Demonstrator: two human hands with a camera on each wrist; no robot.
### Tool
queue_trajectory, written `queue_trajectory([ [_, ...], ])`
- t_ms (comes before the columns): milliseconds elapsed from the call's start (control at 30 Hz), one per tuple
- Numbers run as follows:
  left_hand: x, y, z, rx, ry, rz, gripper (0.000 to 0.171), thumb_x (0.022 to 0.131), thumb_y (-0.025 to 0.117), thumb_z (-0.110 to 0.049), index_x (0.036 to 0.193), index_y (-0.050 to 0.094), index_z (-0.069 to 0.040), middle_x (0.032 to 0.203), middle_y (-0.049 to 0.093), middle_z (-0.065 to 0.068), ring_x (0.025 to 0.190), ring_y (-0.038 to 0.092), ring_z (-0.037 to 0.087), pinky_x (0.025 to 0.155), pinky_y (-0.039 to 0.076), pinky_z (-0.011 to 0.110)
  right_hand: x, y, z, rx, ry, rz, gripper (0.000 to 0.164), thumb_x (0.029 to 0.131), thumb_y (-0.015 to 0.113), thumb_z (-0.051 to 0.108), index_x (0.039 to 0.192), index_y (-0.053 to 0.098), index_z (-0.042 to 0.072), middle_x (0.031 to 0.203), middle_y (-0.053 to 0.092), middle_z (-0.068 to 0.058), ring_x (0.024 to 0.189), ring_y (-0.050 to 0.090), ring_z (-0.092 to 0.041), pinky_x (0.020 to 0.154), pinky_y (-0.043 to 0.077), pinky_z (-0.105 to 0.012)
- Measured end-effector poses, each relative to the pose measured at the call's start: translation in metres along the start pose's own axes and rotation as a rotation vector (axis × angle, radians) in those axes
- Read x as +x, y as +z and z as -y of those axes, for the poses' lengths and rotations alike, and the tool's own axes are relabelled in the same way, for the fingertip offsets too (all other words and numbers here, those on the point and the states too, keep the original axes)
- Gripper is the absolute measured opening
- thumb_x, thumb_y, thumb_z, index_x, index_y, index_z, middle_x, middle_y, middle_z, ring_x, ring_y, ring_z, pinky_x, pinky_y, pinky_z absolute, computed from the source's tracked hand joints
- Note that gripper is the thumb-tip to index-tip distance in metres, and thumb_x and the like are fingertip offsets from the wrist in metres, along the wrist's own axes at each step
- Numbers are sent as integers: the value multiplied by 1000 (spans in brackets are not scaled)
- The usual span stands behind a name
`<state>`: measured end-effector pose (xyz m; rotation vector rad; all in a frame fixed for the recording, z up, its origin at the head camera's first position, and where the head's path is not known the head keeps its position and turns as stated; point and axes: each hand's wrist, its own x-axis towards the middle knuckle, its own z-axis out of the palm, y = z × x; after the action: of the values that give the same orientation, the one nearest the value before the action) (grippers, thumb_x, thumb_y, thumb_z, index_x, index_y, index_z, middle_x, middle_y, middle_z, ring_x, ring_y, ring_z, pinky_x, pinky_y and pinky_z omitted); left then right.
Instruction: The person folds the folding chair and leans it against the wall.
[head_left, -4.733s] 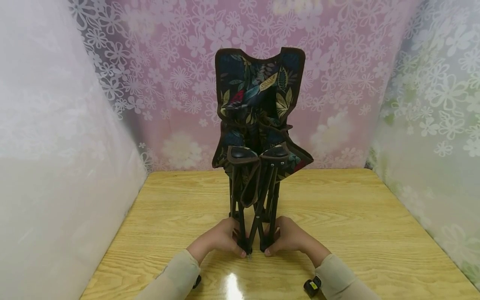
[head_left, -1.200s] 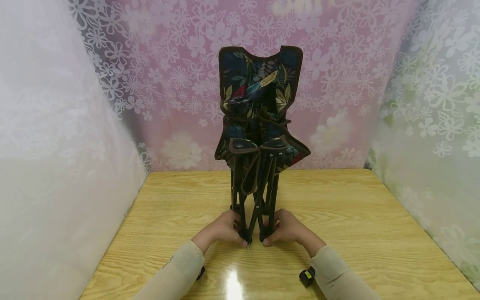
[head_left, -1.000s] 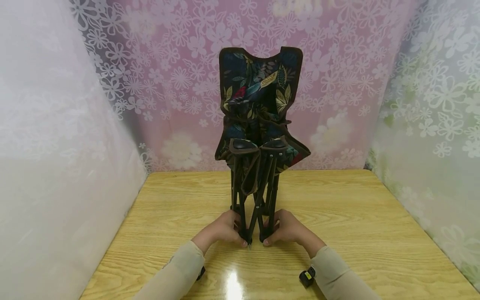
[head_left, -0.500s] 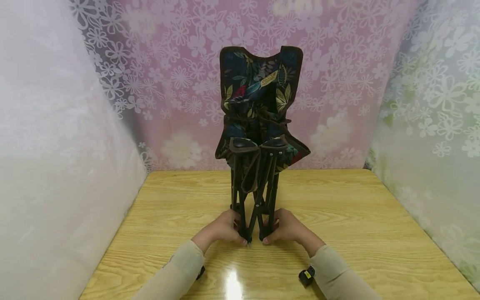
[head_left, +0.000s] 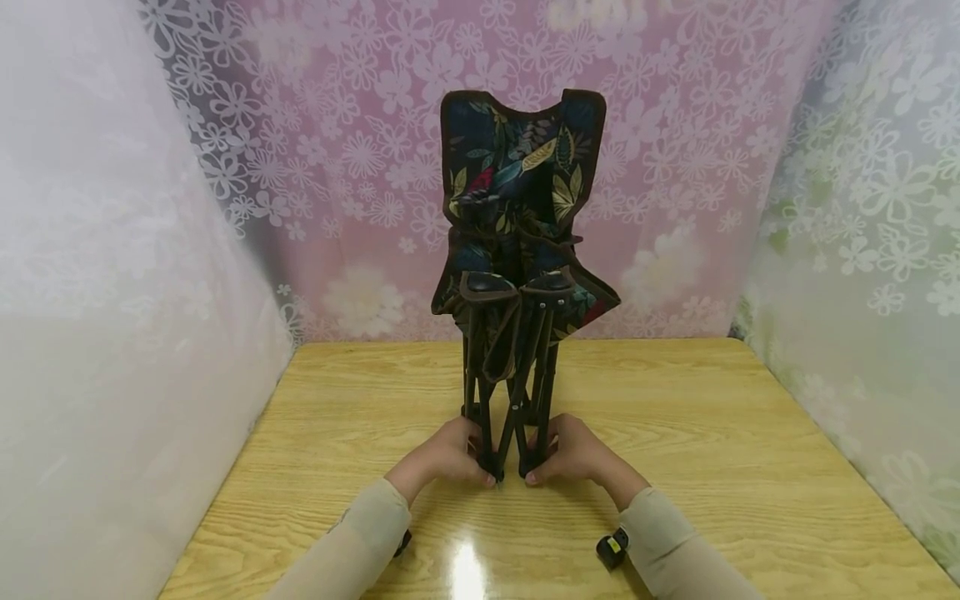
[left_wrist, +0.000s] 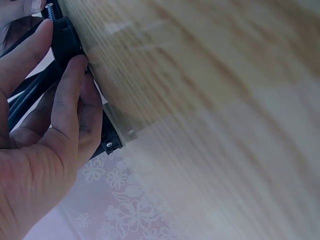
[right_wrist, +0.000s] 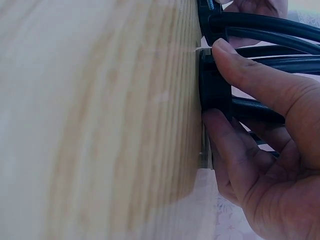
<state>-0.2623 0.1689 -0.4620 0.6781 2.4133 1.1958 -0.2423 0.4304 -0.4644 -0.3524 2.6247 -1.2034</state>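
Note:
A folding chair point(head_left: 521, 179) with dark leaf-print fabric, brown edging and black crossed legs stands upright and mostly folded at the middle of the table in the head view. My left hand point(head_left: 450, 454) grips the near left foot; in the left wrist view the thumb and fingers pinch this black plastic foot point(left_wrist: 65, 42), with a metal screw point(left_wrist: 50, 11) sticking out by the thumb tip. On the other side my right hand point(head_left: 576, 457) holds the near right foot, and the right wrist view has thumb and fingers on either end of that foot point(right_wrist: 215, 85). The rear feet stand behind.
The wood-grain table point(head_left: 712, 450) spreads out on both sides of the chair. Behind it hangs a pink floral curtain point(head_left: 360, 192), with pale sheets on the left and right. A black wrist camera point(head_left: 612, 550) sits under the right sleeve.
Over the last several seconds the chair has slid a little way back, away from me, with both hands keeping hold of its near feet. It stays folded throughout.

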Motion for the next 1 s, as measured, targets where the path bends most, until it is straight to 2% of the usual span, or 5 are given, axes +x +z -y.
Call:
queue_trajectory([
  [700,2,-2,-2,-9,-6,-8,33,72,97,-7,97,76,-3,92,70,8,78,56,16,68,50,30,5,-1,-2,-3,-12,-14,43,67,103,16,100,79,5,85,76,-1,77,70,-16,68,59,-32],
  [1000,4,-2,-1,-16,13,-14,32,72,96,-5,98,77,-2,92,72,11,78,56,16,69,50,30,10,-1,-6,-12,-25,-21,41,67,103,17,98,79,6,85,77,-1,78,70,-15,70,59,-32],
])
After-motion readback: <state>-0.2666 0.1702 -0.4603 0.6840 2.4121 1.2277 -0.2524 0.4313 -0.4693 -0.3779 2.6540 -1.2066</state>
